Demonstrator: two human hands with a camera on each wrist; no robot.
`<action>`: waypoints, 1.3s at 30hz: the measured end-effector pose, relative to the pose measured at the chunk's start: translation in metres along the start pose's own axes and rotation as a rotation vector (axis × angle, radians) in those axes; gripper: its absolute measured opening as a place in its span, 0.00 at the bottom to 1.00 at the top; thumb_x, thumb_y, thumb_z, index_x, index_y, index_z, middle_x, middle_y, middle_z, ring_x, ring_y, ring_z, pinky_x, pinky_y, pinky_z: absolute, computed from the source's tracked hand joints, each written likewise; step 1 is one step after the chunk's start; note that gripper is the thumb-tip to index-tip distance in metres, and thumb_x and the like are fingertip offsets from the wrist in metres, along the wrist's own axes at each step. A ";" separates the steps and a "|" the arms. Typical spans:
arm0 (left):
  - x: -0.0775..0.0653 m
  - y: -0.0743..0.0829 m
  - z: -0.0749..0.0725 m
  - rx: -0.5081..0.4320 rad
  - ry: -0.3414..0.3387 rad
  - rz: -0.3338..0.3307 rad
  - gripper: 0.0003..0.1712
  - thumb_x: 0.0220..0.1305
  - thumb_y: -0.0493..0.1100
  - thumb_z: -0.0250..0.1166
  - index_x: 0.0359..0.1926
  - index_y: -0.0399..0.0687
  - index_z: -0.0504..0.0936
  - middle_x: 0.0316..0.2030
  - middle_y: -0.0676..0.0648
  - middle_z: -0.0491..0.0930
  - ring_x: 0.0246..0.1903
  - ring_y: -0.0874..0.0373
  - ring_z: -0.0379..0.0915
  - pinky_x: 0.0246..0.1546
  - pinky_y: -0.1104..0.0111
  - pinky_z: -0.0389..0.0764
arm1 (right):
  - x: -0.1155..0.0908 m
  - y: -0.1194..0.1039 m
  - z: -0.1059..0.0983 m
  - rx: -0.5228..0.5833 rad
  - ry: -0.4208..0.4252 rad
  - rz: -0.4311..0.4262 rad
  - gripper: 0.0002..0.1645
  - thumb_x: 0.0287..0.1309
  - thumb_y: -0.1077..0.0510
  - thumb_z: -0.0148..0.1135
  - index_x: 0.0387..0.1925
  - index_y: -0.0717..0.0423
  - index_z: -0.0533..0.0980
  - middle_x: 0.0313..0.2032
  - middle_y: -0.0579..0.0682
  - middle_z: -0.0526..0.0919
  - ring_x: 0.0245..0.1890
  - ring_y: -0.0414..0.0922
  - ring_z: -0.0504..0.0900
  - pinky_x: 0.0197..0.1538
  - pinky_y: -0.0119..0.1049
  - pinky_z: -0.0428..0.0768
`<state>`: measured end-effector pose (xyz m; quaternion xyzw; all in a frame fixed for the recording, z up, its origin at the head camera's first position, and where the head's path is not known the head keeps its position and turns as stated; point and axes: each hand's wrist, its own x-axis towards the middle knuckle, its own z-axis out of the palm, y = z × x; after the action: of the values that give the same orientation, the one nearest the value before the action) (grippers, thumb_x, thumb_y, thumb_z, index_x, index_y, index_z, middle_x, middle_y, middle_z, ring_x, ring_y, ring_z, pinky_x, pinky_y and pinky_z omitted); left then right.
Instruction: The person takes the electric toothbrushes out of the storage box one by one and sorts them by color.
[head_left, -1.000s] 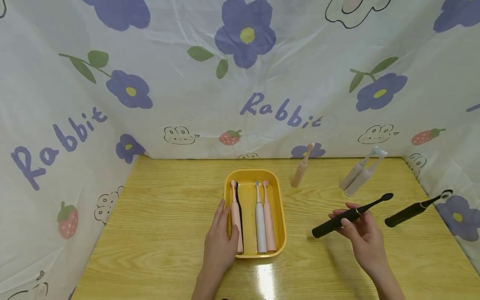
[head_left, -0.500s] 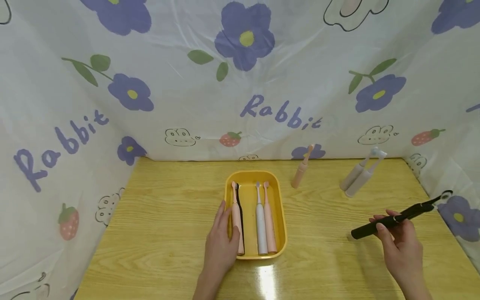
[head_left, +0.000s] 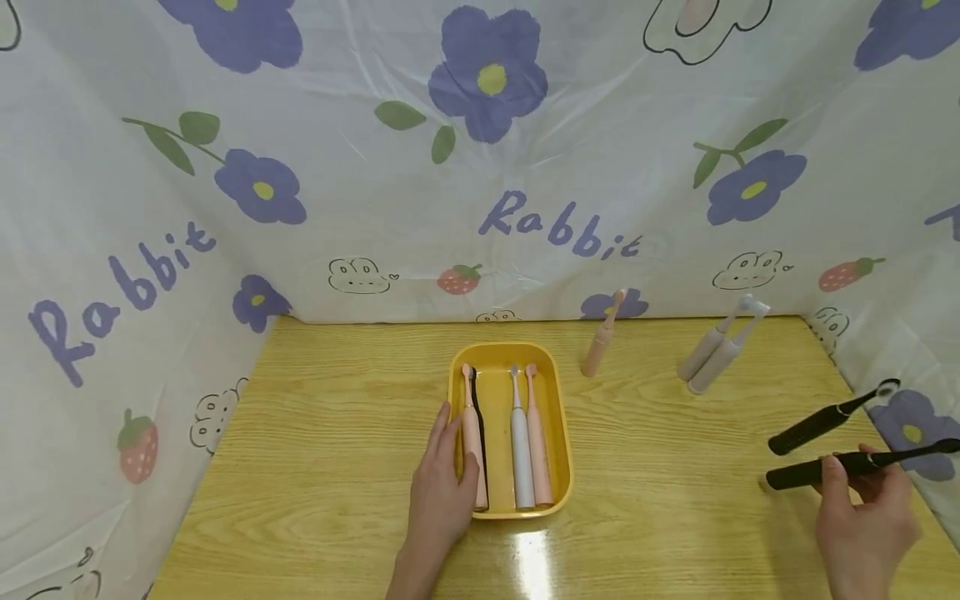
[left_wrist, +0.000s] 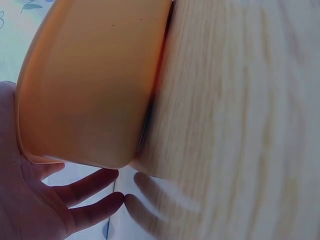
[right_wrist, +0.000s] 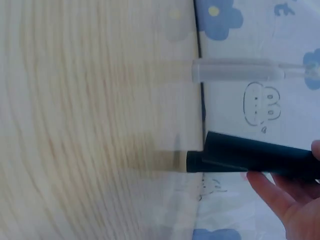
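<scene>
The tray [head_left: 497,450] is plain yellow; the held brush [head_left: 795,476] is black. Wood grain streaks the yellow-brown table [head_left: 337,433]. The white cloth [head_left: 352,217] bears purple, yellow-centred flowers [head_left: 487,117], green leaves [head_left: 400,115] and pink strawberries [head_left: 456,282].

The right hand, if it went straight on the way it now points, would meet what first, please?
Most likely the standing black toothbrush, beyond the held toothbrush in the right hand; the two overlap in the right wrist view, but the depth between them is unclear.
</scene>
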<state>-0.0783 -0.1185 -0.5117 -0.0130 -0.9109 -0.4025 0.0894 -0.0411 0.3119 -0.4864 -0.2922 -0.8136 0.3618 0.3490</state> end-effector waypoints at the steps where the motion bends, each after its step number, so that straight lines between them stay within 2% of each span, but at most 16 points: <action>1: 0.000 0.000 0.000 -0.001 0.001 0.001 0.30 0.72 0.40 0.59 0.72 0.38 0.69 0.79 0.46 0.55 0.63 0.45 0.72 0.44 0.56 0.82 | 0.002 0.002 0.001 -0.007 0.012 0.009 0.26 0.72 0.54 0.60 0.66 0.63 0.73 0.38 0.16 0.65 0.38 0.12 0.67 0.39 0.09 0.67; 5: 0.001 0.001 0.000 0.002 0.003 -0.002 0.30 0.72 0.40 0.59 0.72 0.39 0.69 0.79 0.47 0.55 0.55 0.47 0.76 0.39 0.60 0.80 | 0.009 0.007 0.003 -0.020 0.039 0.032 0.26 0.72 0.52 0.59 0.67 0.56 0.73 0.42 0.23 0.70 0.42 0.14 0.71 0.44 0.12 0.71; 7: 0.001 0.001 0.000 0.005 0.001 -0.004 0.30 0.72 0.40 0.59 0.73 0.39 0.69 0.79 0.47 0.55 0.52 0.48 0.77 0.37 0.62 0.79 | 0.012 0.010 0.004 -0.031 0.041 0.039 0.27 0.72 0.52 0.58 0.68 0.56 0.73 0.47 0.32 0.76 0.43 0.15 0.71 0.48 0.14 0.72; 11: 0.001 0.002 -0.001 0.008 -0.002 -0.009 0.30 0.72 0.40 0.59 0.73 0.39 0.69 0.79 0.47 0.55 0.50 0.48 0.77 0.35 0.63 0.78 | 0.018 0.014 0.009 -0.065 0.038 0.056 0.29 0.74 0.50 0.56 0.69 0.58 0.70 0.54 0.50 0.80 0.44 0.16 0.69 0.53 0.17 0.71; 14: 0.001 0.003 -0.002 0.005 -0.004 -0.014 0.30 0.72 0.40 0.60 0.73 0.39 0.69 0.79 0.48 0.54 0.51 0.48 0.76 0.31 0.66 0.76 | 0.021 0.015 0.012 -0.080 0.048 0.043 0.29 0.74 0.49 0.55 0.69 0.58 0.70 0.54 0.49 0.79 0.45 0.17 0.69 0.51 0.16 0.70; 15: 0.001 0.003 -0.002 0.005 -0.003 -0.011 0.30 0.72 0.40 0.60 0.73 0.39 0.69 0.79 0.48 0.55 0.52 0.48 0.76 0.31 0.66 0.75 | 0.022 0.016 0.013 -0.085 0.053 0.028 0.29 0.74 0.50 0.55 0.69 0.59 0.71 0.55 0.51 0.80 0.45 0.16 0.69 0.50 0.15 0.69; 18: 0.000 0.003 -0.001 0.004 0.006 0.001 0.30 0.72 0.39 0.60 0.72 0.38 0.69 0.79 0.47 0.55 0.57 0.47 0.75 0.34 0.63 0.79 | 0.025 0.016 0.016 -0.080 0.063 -0.007 0.27 0.73 0.52 0.57 0.67 0.61 0.72 0.49 0.43 0.78 0.41 0.13 0.66 0.45 0.14 0.66; 23: 0.000 0.002 0.000 0.011 0.011 0.011 0.30 0.72 0.40 0.59 0.72 0.38 0.69 0.79 0.47 0.55 0.66 0.44 0.70 0.49 0.52 0.82 | 0.028 0.016 0.020 -0.067 0.065 -0.054 0.25 0.70 0.58 0.59 0.64 0.66 0.74 0.40 0.38 0.74 0.35 0.10 0.60 0.39 0.13 0.62; 25: 0.000 0.002 0.001 0.009 0.006 0.005 0.30 0.73 0.40 0.59 0.72 0.38 0.69 0.79 0.48 0.55 0.67 0.44 0.68 0.50 0.52 0.82 | 0.028 0.016 0.022 -0.072 0.067 -0.072 0.24 0.70 0.59 0.59 0.63 0.67 0.74 0.40 0.40 0.75 0.34 0.10 0.59 0.38 0.13 0.60; 27: 0.001 0.002 0.001 0.007 0.004 0.003 0.30 0.73 0.40 0.59 0.72 0.39 0.69 0.79 0.48 0.55 0.67 0.44 0.68 0.50 0.52 0.82 | 0.028 0.016 0.023 -0.074 0.071 -0.088 0.24 0.71 0.60 0.59 0.63 0.67 0.73 0.40 0.45 0.77 0.34 0.09 0.59 0.41 0.13 0.62; 30: 0.001 0.003 0.000 0.006 0.003 -0.001 0.30 0.73 0.40 0.59 0.73 0.39 0.69 0.79 0.48 0.55 0.65 0.44 0.71 0.44 0.56 0.82 | 0.029 0.016 0.024 -0.068 0.076 -0.100 0.23 0.70 0.61 0.59 0.63 0.67 0.74 0.41 0.48 0.78 0.34 0.09 0.58 0.45 0.13 0.62; 32: 0.002 0.003 0.000 0.008 0.006 -0.002 0.30 0.73 0.40 0.59 0.73 0.39 0.69 0.79 0.48 0.55 0.61 0.46 0.74 0.40 0.60 0.82 | 0.031 0.016 0.025 -0.069 0.073 -0.099 0.23 0.70 0.60 0.59 0.63 0.66 0.73 0.40 0.42 0.77 0.34 0.09 0.58 0.45 0.14 0.61; 35: 0.002 0.003 0.000 0.010 0.007 -0.002 0.30 0.73 0.40 0.59 0.73 0.40 0.69 0.79 0.48 0.55 0.54 0.48 0.77 0.34 0.65 0.78 | 0.033 0.016 0.026 -0.055 0.058 -0.105 0.23 0.69 0.60 0.60 0.62 0.67 0.74 0.38 0.25 0.70 0.35 0.09 0.60 0.42 0.15 0.59; 37: 0.002 0.003 0.000 0.010 0.007 -0.002 0.30 0.72 0.40 0.59 0.73 0.40 0.69 0.79 0.48 0.55 0.54 0.49 0.76 0.33 0.66 0.77 | 0.034 0.017 0.026 -0.049 0.043 -0.107 0.23 0.69 0.60 0.60 0.61 0.68 0.73 0.36 0.16 0.64 0.34 0.10 0.61 0.41 0.15 0.58; 39: 0.003 0.003 0.000 0.009 0.005 -0.003 0.30 0.72 0.40 0.59 0.73 0.40 0.69 0.79 0.47 0.55 0.57 0.48 0.75 0.36 0.63 0.80 | 0.035 0.018 0.026 -0.048 0.021 -0.105 0.24 0.69 0.59 0.61 0.61 0.69 0.73 0.34 0.14 0.62 0.34 0.11 0.61 0.41 0.17 0.58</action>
<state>-0.0806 -0.1165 -0.5096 -0.0103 -0.9124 -0.3988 0.0913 -0.0776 0.3375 -0.5014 -0.2613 -0.8326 0.3203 0.3687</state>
